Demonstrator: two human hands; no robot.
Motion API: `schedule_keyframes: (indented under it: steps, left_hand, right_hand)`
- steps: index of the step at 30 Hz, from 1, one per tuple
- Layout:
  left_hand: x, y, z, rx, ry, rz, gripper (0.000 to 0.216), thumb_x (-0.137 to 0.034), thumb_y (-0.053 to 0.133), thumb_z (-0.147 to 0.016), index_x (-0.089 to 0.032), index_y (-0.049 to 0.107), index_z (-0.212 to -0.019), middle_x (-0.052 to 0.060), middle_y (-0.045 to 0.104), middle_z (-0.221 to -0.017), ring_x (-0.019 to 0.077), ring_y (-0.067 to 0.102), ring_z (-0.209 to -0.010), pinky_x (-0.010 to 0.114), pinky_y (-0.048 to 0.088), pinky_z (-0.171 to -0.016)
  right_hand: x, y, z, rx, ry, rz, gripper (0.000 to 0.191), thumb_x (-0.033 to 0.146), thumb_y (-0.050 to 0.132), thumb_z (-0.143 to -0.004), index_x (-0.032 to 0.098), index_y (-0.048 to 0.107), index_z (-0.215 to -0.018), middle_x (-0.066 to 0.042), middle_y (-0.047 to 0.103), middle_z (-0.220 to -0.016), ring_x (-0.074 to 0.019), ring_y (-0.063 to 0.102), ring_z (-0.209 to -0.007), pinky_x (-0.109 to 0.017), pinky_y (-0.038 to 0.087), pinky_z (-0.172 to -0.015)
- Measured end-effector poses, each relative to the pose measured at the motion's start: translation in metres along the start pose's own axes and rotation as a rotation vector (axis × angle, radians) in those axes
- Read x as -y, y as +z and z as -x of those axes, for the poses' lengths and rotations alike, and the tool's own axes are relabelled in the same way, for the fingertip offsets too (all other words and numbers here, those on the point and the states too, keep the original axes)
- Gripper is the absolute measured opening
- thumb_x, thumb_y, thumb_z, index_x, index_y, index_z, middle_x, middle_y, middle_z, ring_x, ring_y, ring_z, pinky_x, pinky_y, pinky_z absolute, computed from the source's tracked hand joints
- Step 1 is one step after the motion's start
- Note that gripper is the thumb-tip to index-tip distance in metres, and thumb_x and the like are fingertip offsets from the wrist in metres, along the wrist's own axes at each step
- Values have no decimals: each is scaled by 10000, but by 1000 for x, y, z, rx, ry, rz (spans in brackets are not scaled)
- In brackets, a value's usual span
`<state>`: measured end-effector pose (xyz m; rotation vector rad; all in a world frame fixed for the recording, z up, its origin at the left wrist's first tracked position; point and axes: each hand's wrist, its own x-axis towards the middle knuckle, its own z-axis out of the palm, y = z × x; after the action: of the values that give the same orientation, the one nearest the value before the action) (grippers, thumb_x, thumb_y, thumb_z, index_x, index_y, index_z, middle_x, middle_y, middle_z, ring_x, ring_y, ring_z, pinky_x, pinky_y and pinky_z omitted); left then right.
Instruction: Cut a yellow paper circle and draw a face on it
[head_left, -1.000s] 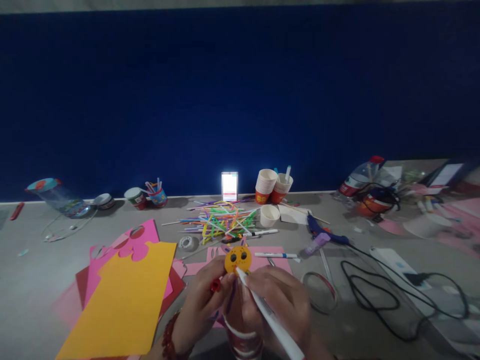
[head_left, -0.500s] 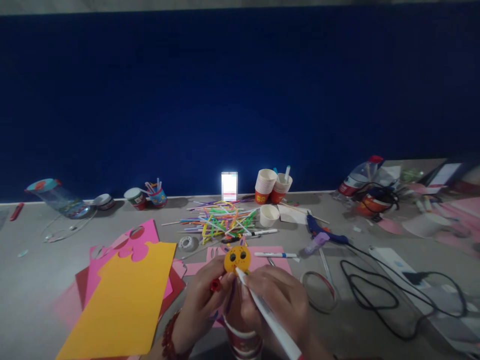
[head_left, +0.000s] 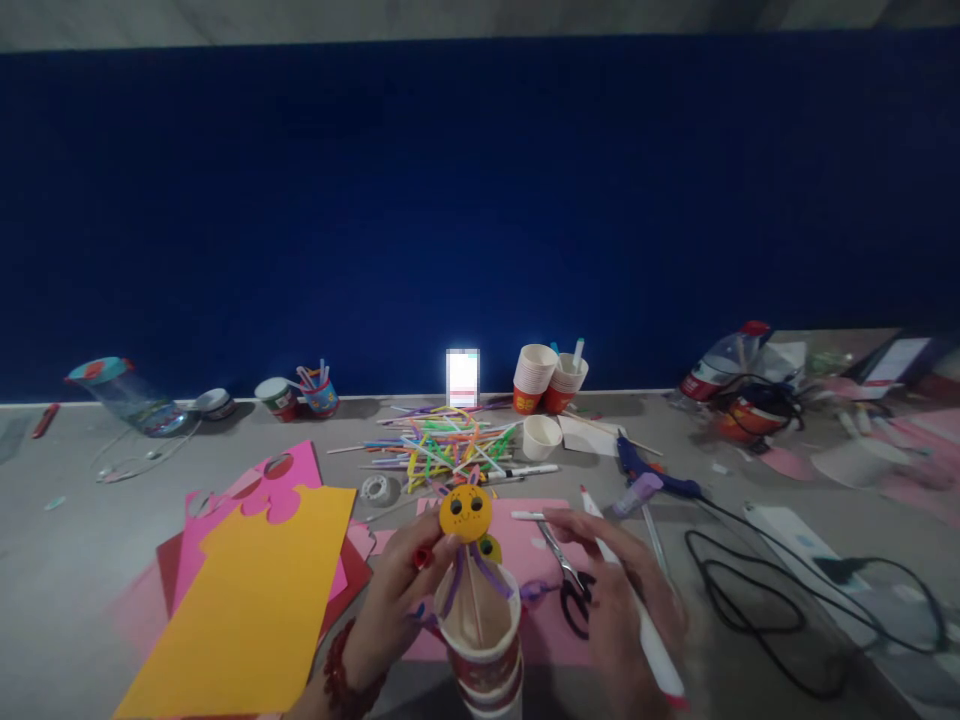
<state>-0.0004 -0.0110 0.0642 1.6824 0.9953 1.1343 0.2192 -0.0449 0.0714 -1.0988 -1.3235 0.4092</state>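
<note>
My left hand (head_left: 401, 575) pinches a round yellow paper face (head_left: 466, 513) with dark eyes, a drawn smile and small ears. A red marker cap (head_left: 422, 557) is also tucked between its fingers. Below the face, purple strips and a thin stick go down into a paper cup (head_left: 487, 665). My right hand (head_left: 626, 585) holds a white marker (head_left: 649, 640) with a red tip, pointing up and away from the face. Its fingertips are at a second white marker (head_left: 528, 516) on the pink paper (head_left: 544, 625); whether they touch it, I cannot tell. Black-handled scissors (head_left: 574, 590) lie between the hands.
Yellow and pink paper sheets (head_left: 247, 600) lie at left. A heap of colourful pipe cleaners (head_left: 450, 445) is ahead, with stacked paper cups (head_left: 534, 375) behind. On the right are a blue glue gun (head_left: 652, 470), its black cable (head_left: 739, 600) and a plastic bottle (head_left: 720, 365).
My right hand has drawn the marker away from the yellow face and moved right, towards the marker on the pink paper. The left hand keeps the face, shifted slightly left, and the scissors now show.
</note>
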Motion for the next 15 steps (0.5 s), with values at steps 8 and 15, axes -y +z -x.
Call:
schedule_keyframes:
  steps: [8,15]
  left_hand:
    - [-4,-3,-5,-25,11,-18,265,-343,519,-992,-195,695,-1124,90,699,-1143,215,634,-966,306,484,-891]
    - [-9,-9,-5,-74,90,-73,252,-333,548,-979,-213,714,-1125,91,699,-1207,242,643,-1084,325,484,-958]
  right_hand:
    - [-34,9,56,421,255,-281,942,549,814,-719,336,331,-1500,-122,471,-1494,-368,490,-1347,-488,463,-1081]
    - [-33,20,57,373,279,-404,834,524,789,-763,342,347,-1447,-127,455,-1455,-343,508,-1317,-470,487,-1040]
